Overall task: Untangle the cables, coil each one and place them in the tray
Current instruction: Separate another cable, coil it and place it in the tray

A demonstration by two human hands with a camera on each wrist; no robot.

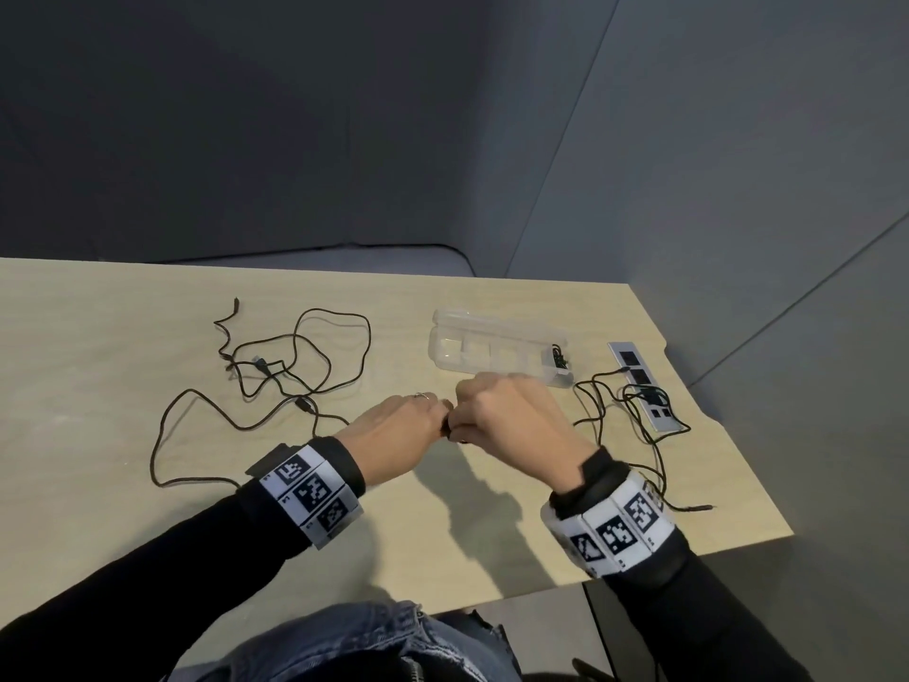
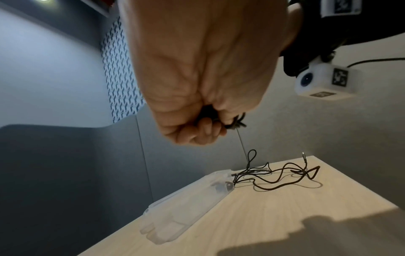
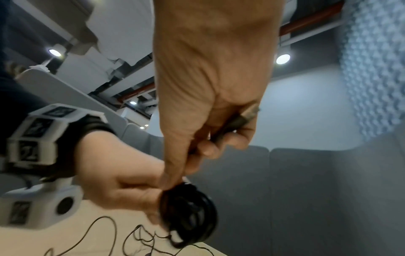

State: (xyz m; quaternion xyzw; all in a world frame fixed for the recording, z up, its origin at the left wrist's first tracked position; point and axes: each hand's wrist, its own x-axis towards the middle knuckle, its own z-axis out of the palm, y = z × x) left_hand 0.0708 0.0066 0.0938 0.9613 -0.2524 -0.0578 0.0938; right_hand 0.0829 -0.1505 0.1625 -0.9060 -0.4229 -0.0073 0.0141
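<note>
Both hands meet above the near middle of the table, holding a small black coil of cable between them. The left hand has its fingers curled round the coil; in the left wrist view they fold tightly into the palm, with loops of the coil poking out past the fingertips. The right hand is also closed: in the right wrist view its thumb and forefinger pinch the top of the coil, while the other fingers curl round the cable's plug, which lies across the palm. From the head view only a dark bit of the coil shows between the knuckles. The clear tray lies on the far side of the table, just beyond the right hand, with one coiled cable already in its right end compartment. To the left, a loose tangle of black cables sprawls over the table, well apart from the tray. To the right, another loose cable lies partly over a grey strip with black squares, and trails toward the near right edge.
</note>
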